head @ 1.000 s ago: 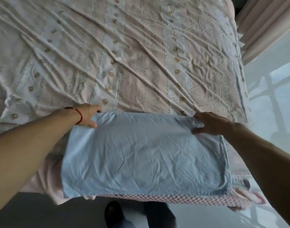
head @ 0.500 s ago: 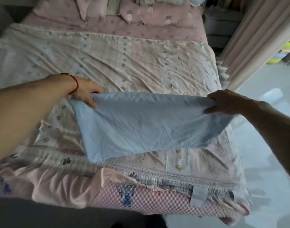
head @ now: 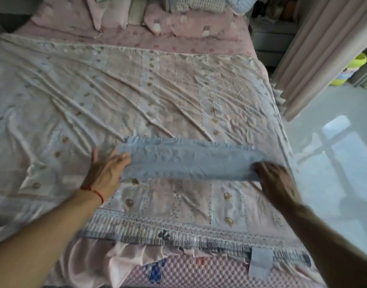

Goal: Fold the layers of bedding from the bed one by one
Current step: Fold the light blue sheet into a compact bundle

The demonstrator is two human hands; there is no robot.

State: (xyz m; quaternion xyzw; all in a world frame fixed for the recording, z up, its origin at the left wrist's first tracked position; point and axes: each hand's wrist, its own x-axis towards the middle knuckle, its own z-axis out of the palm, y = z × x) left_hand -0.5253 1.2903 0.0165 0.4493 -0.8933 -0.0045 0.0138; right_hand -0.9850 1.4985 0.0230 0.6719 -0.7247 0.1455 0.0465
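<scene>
Two hands meet the ends of a folded light-blue sheet (head: 186, 161) that lies as a long narrow band across the pale patterned bedspread (head: 157, 96), near the foot of the bed. The left hand (head: 104, 173), with a red string at the wrist, has its fingers spread and its thumb side touching the sheet's left end. The right hand (head: 277, 181) rests on the right end with fingers stretched forward; motion blur there leaves it unclear whether any fingertip tucks under the fabric. Pink pillows (head: 178, 23) sit at the head of the bed. Pale pink curtains (head: 324, 48) hang to the right, above a glossy white floor (head: 334, 163).
</scene>
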